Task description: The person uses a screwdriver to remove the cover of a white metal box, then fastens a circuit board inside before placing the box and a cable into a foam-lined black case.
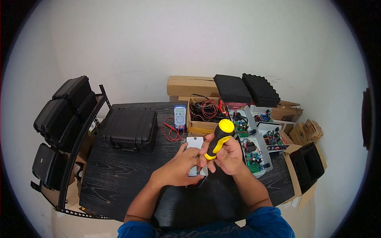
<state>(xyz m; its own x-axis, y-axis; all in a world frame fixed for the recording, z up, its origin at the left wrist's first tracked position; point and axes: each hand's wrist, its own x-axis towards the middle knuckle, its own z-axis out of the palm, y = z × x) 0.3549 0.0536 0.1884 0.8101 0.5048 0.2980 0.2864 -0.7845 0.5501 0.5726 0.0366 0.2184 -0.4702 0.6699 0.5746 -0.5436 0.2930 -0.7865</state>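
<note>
Left hand [180, 168] closed on grey plate [195, 143], which I see pinned under its fingertips. Just right, touching them, right hand [227, 155] fisted around yellow-black screwdriver [219, 137], tip down between both hands.

A black hard case [130, 129], a multimeter [179, 116] and a cardboard box of wires [202, 113] sit on the dark table [115, 174]

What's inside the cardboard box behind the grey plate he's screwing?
The open cardboard box holds a tangle of red and black wires. What lies under the wires is covered. In front, the left hand steadies the grey plate; the right hand grips the yellow screwdriver.
</note>
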